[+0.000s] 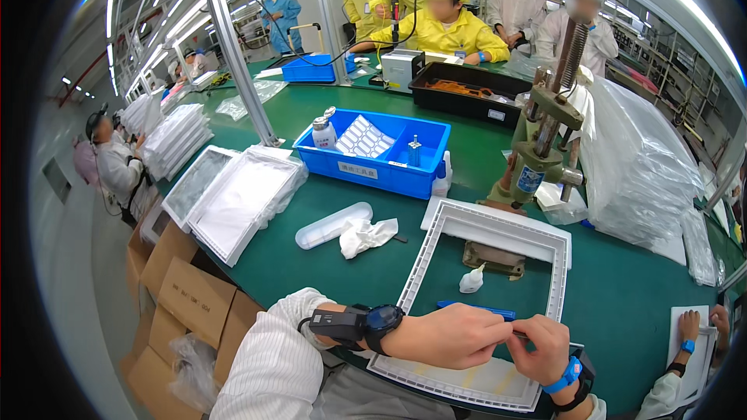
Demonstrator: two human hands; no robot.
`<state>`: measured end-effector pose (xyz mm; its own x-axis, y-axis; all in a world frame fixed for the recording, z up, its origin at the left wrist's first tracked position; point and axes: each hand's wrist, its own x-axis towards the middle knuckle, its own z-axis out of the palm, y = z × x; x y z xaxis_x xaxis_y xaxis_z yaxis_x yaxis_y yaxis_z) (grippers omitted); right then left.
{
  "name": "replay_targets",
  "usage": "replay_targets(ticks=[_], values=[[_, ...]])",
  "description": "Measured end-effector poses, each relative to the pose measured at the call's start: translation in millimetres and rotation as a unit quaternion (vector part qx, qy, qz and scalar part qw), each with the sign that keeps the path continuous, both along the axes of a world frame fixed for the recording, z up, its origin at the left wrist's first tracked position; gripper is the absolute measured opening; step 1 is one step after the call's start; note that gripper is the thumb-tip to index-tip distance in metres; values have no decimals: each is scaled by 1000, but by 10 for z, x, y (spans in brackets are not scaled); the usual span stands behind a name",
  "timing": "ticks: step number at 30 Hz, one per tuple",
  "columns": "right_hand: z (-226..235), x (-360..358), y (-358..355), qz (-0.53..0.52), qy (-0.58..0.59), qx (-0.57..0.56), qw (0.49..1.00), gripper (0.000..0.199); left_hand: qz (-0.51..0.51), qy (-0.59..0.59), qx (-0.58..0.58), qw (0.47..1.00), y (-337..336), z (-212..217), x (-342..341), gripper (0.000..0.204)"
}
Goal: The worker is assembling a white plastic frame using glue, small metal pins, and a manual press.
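Observation:
Over the near side of a white rectangular frame, my two hands meet. My left hand is closed in a pinch, its fingertips against those of my right hand, which is pinched too. Whatever lies between the fingertips is too small to make out. Just beyond my hands is a blue pen-shaped tool, partly covered by my left hand. A small white dropper bottle rests inside the frame's opening. Pale yellowish strips show on the frame's near part, below my hands.
A green bench press stands behind the frame. Farther left are a blue divided bin, a crumpled white cloth, a clear plastic case and stacked white panels. Cardboard boxes stand lower left. A co-worker's hands work at right.

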<state>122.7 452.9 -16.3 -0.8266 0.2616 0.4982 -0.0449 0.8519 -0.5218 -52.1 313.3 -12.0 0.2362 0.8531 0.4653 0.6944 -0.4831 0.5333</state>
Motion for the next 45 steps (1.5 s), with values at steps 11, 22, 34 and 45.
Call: replay_targets(ticks=[11,22,34,45], values=[[-1,17,-9,27,-22,-4,999,16,45,95,-17,994,26,-154,-7,14],[14,-1,-19,31,-41,17,999,13,45,114,0,993,51,-167,-19,14],[-30,-2,-16,41,-46,35,997,14,48,148,16,988,45,-160,-24,15],[-8,11,-21,60,-44,35,997,16,29,151,42,987,73,-181,-27,16]])
